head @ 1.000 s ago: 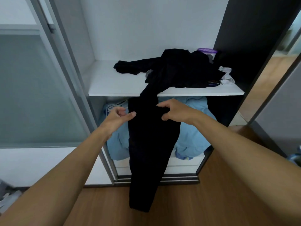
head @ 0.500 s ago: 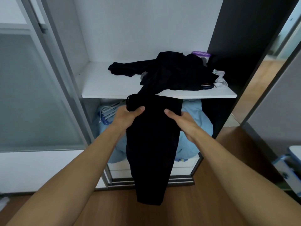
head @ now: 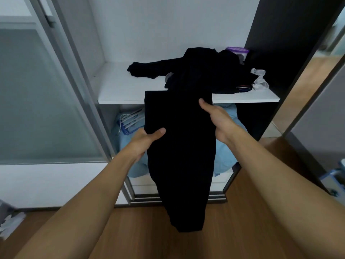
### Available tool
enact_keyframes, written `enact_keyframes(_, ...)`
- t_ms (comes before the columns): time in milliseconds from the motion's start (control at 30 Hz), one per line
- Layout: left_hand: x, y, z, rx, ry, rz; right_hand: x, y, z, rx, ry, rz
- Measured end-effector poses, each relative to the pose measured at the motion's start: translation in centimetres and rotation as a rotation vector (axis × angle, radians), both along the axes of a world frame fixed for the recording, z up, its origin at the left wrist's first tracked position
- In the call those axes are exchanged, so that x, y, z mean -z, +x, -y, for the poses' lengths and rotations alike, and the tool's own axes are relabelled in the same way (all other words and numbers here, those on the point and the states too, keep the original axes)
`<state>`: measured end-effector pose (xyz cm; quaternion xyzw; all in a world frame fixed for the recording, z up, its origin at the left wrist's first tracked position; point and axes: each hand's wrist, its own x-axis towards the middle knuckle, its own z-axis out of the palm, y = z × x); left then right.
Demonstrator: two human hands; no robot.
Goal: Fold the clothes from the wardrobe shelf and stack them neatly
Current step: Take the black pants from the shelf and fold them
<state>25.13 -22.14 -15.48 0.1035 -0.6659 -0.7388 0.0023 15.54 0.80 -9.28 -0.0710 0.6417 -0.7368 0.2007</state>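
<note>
A long black garment hangs from the white wardrobe shelf down to the floor. My left hand grips its left edge, thumb on top of the cloth. My right hand holds its right edge higher up, thumb on the front and fingers hidden behind the cloth. The garment's top runs into a heap of dark clothes on the shelf. A black sleeve of that heap stretches left across the shelf.
White crumpled cloth and a purple-lidded container sit at the shelf's right end. Light blue bedding and hangers fill the compartment below. A sliding glass door stands at left. Wooden floor lies underneath.
Both hands have closed on the garment's edges. The right hand has moved up towards the shelf edge and the left side of the cloth now stands spread wider.
</note>
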Motion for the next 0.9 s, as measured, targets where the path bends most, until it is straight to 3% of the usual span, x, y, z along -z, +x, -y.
enact_keyframes(67,-0.7,-0.5,-0.6,-0.036,0.012,-0.022,0.7,0.3,-1.1,-0.056,-0.052,0.027)
enact_keyframes(167,-1.4,-1.2,-1.4,-0.130,0.027,-0.044,4.2,2.2,-2.4,-0.101,0.039,0.028)
enact_keyframes(267,-1.8,-1.4,-1.5,-0.191,0.000,-0.011,6.0,3.7,-2.2,-0.012,0.050,0.032)
enact_keyframes(433,0.7,0.5,0.2,0.065,0.126,0.171,5.3,4.0,-0.9,0.098,-0.012,0.089)
enact_keyframes(533,2.9,1.6,0.1,0.192,0.140,0.201,4.5,3.3,-1.2,0.110,0.030,0.262)
enact_keyframes(667,2.8,0.6,-0.6,0.019,0.098,0.111,4.0,2.3,-2.2,0.036,0.031,0.429)
enact_keyframes(900,0.2,-0.6,-1.7,-0.111,0.220,0.094,7.2,4.2,-3.9,-0.172,-0.031,0.279)
